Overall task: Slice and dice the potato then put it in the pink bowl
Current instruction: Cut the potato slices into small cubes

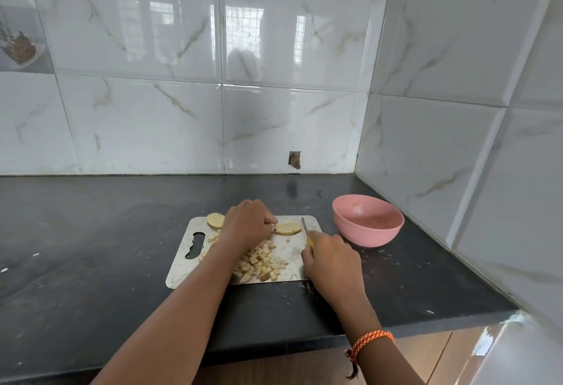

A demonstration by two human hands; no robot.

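Nearest, the right hand (330,259) has its grip closed round the yellow handle of a knife (305,232); most of the handle is hidden inside the fist, and only the short blade shows, pointing away toward the far right corner of the cutting board (182,266). An orange braided band (372,339) circles that wrist. The board lies on the dark surface (91,232), its near edge partly covered by the left forearm. On its near half sits one heap of diced potato (259,264); the cubes are too many and too overlapped to count, and some are hidden under the arm. Farther on, the left hand (248,223) curls its fingers onto one potato slab (288,227), pinning it near the board's far edge; the fingertips are hard to make out. A second potato piece (215,220) rests at the far left edge, partly behind the hand. One pink bowl (368,220) stands on the surface beside the board's right edge, near the corner of the tiled wall (274,80), with only smears inside.
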